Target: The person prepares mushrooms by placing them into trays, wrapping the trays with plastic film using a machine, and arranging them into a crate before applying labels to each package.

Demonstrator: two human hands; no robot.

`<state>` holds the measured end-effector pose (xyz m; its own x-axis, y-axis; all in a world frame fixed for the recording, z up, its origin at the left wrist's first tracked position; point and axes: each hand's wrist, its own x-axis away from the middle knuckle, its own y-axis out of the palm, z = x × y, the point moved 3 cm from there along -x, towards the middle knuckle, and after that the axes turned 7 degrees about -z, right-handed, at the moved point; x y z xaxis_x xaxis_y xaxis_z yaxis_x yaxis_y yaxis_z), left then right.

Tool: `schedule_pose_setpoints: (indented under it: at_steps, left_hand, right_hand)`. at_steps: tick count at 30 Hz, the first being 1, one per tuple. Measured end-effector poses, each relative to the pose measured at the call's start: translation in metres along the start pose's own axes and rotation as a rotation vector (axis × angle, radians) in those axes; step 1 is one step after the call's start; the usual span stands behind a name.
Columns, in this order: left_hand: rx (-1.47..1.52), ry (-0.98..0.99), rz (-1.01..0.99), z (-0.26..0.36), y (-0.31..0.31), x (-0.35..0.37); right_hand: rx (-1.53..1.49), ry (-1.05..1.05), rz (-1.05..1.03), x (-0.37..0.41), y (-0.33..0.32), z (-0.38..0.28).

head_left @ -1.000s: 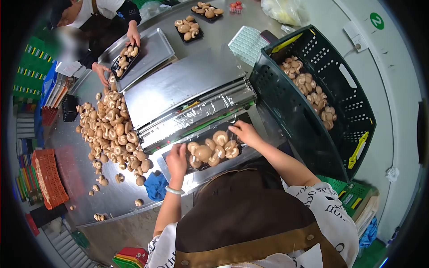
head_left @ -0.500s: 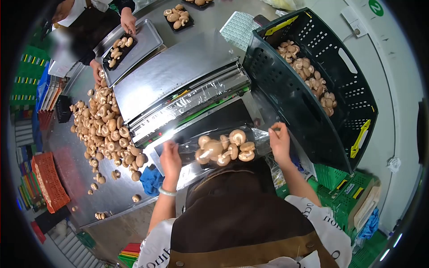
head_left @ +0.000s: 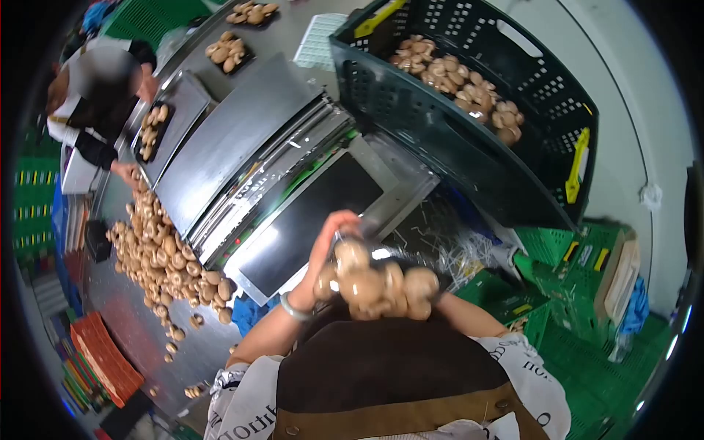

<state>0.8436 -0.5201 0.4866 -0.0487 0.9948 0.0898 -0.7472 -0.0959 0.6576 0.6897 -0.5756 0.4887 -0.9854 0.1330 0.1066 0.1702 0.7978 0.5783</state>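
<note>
A film-wrapped pack of mushrooms (head_left: 378, 287) is close in front of my apron, blurred by motion. My left hand (head_left: 330, 246) grips its left side, with fingers curled over the upper edge. My right hand is hidden behind the pack's right end; only the forearm shows. Beyond the pack lies the wrapping machine, with its dark flat plate (head_left: 312, 224) bare and the film roller (head_left: 268, 180) behind it. Several wrapped packs (head_left: 447, 73) rest inside the large dark green crate (head_left: 469, 139) at the upper right.
A heap of loose mushrooms (head_left: 158, 253) covers part of the metal table (head_left: 194, 352) at left. Across it, a co-worker (head_left: 95, 95) touches mushrooms beside a filled black tray (head_left: 152, 132). A blue cloth (head_left: 253, 314) lies near my left forearm. Green crates (head_left: 579, 279) stand at right.
The pack has come off the machine's plate and closer to my body. My left hand has moved onto its side, and my right hand has gone behind it. The view has turned.
</note>
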Motion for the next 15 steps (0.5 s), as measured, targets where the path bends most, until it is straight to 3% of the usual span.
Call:
schedule_pose_setpoints:
  at_steps: [1,3,4,5,6,7,8,10,11,12,13,15]
  left_hand:
    - [0.242,-0.043,-0.093,0.001,0.014,0.006]
    - [-0.108,-0.004,-0.131,0.030,0.043,0.023]
    - [-0.115,-0.082,-0.095,0.044,0.060,0.025]
    - [-0.078,0.048,-0.381,0.053,0.071,0.015]
    - [0.197,-0.169,-0.307,0.059,0.085,0.021]
    - [0.239,-0.244,-0.317,0.065,0.096,0.016]
    - [0.224,-0.294,-0.325,0.065,0.098,0.012]
    - [0.138,-0.344,-0.287,0.062,0.102,0.005]
    - [0.090,-0.362,-0.255,0.060,0.101,0.001]
    - [0.040,-0.368,-0.217,0.058,0.098,-0.005]
    - [-0.001,-0.372,-0.176,0.057,0.097,-0.012]
    - [-0.092,-0.359,-0.106,0.060,0.095,-0.034]
  right_hand:
    - [0.079,0.112,-0.064,-0.006,0.021,-0.027]
    - [0.098,0.046,-0.282,-0.017,0.056,-0.082]
    - [0.177,0.079,-0.312,-0.021,0.065,-0.101]
    - [0.230,0.142,-0.325,-0.022,0.066,-0.113]
    - [0.309,0.237,-0.307,-0.022,0.060,-0.123]
    - [-0.089,0.345,-0.119,-0.005,0.045,-0.118]
    - [0.058,0.522,-0.026,-0.005,0.022,-0.117]
    - [0.527,0.490,0.109,-0.003,-0.017,-0.148]
    - [0.845,0.281,0.146,0.001,-0.014,-0.180]
    - [0.889,0.021,0.031,0.001,0.003,-0.197]
    - [0.935,-0.100,-0.138,-0.003,0.029,-0.209]
    - [1.187,-0.007,-0.307,-0.011,0.055,-0.187]
